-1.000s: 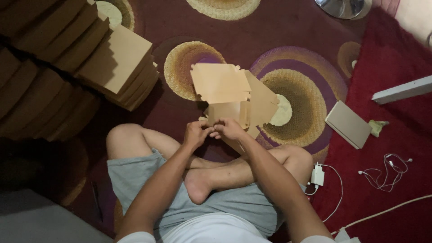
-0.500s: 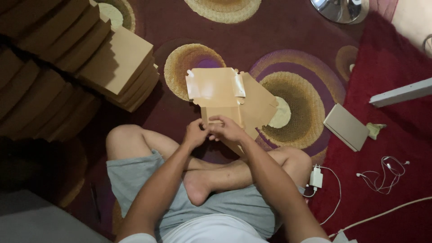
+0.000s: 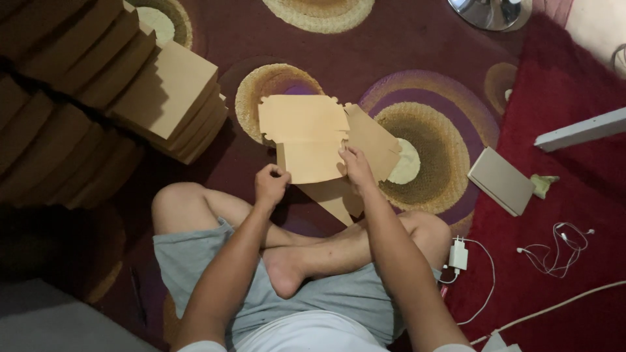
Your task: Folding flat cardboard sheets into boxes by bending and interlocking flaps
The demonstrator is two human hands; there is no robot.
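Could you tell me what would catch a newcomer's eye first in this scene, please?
The flat tan cardboard box blank at centre, gripped by the left hand and right hand above crossed legs. Next, the tall stacks of folded tan cardboard at left, on the maroon carpet with circular patterns.

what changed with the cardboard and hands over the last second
The brown cardboard blank has been turned so its broad panel lies square and flatter. The left hand and right hand have moved apart to its lower corners, keeping their grip. The stack of folded boxes, rug and charger are unchanged.
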